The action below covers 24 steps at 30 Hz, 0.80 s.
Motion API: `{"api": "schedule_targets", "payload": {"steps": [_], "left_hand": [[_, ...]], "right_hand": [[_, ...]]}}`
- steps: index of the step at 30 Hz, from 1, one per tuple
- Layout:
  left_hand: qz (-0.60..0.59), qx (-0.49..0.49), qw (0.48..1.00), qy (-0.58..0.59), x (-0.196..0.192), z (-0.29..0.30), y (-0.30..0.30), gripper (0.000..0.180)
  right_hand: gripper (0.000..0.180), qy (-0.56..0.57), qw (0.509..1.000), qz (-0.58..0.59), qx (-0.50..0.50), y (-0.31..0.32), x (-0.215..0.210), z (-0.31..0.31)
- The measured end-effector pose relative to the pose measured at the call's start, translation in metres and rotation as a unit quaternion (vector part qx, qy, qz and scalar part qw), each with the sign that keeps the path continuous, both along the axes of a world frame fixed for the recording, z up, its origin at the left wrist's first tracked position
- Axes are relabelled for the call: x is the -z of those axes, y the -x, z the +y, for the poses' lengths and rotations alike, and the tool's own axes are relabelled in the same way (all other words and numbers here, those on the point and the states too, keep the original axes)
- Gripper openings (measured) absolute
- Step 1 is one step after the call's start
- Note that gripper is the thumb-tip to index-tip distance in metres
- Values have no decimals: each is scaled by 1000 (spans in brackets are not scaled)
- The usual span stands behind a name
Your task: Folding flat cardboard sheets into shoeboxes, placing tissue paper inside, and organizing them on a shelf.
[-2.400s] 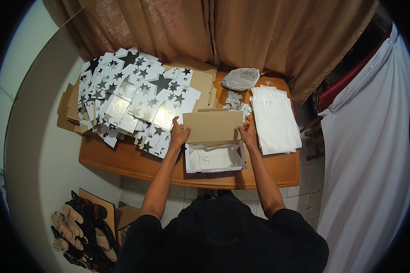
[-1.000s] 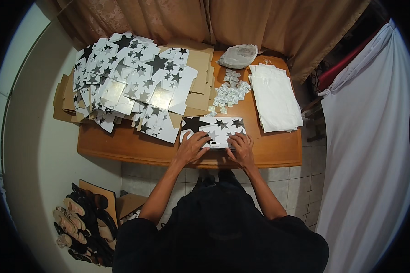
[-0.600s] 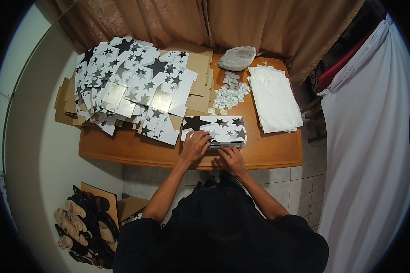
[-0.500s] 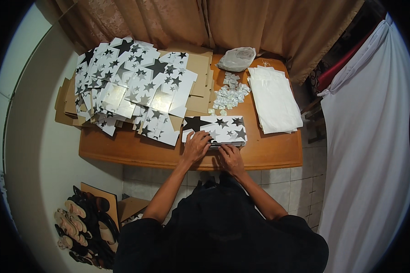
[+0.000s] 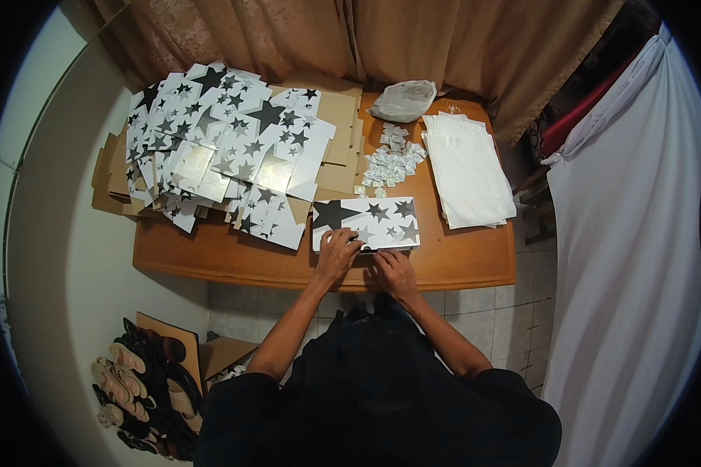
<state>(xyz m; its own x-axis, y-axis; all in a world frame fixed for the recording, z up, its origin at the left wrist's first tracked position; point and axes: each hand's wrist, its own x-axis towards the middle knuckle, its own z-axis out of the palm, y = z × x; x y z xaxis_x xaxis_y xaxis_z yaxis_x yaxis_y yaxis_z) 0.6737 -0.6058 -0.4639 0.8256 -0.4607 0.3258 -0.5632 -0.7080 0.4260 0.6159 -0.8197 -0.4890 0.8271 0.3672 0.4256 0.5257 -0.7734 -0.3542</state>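
A long white cardboard box (image 5: pixel 378 218) printed with black and grey stars lies on the table in front of me, its lid down flat. My left hand (image 5: pixel 337 255) is bent over the box's near edge, thumb and fingers closed on the lid's front rim left of its middle. Close beside it, my right hand (image 5: pixel 396 271) presses curled fingers on the same front side. Part of the near side is hidden behind both hands. Beyond the box is a heap of small white sachets (image 5: pixel 393 163).
Unfolded star-printed cardboard blanks (image 5: pixel 245 140) are piled on the left of the wooden table (image 5: pixel 202 257). A stack of white paper sheets (image 5: pixel 469 171) lies at right, near a translucent plastic bag (image 5: pixel 405 101). Shoes (image 5: pixel 144 381) stand on the floor at lower left.
The lid's front edge has gone down, and the dark gap along it has narrowed. My left fingers have slid slightly toward the near edge; my right hand has hardly moved.
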Motion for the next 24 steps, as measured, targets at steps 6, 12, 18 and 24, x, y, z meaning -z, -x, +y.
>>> {"api": "schedule_targets", "payload": {"steps": [6, 12, 18, 24], "left_hand": [[-13, 14, 999, 28, 14, 5, 2, 27], [2, 25, 1000, 1, 14, 5, 3, 36], [32, 25, 999, 18, 18, 1, 9, 34], [39, 12, 999, 35, 26, 0, 6, 29]], "right_hand": [[48, 29, 999, 43, 10, 5, -25, 1], [42, 16, 999, -25, 24, -19, -22, -3], [36, 22, 1000, -17, -12, -26, -5, -8], [37, 22, 996, -37, -84, -29, -4, -5]]}}
